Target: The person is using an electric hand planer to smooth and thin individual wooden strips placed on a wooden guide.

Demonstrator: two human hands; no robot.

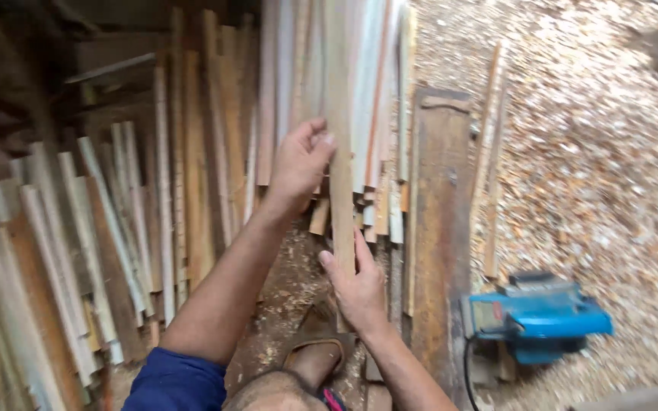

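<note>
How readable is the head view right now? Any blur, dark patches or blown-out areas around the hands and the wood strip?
Head view: motion blur softens everything, worst in the dark upper left corner; the left hand and right hand on the wood strip are evenly lit and readable; the wood shavings on the right are bright, slightly washed out; the blue power tool is clear enough.

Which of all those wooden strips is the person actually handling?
Start at the blue power tool on the shaving-strewn floor, then look left past the dark plank. The pale wooden strip is the one both hands touch: left hand higher, right hand at its near end.
</note>
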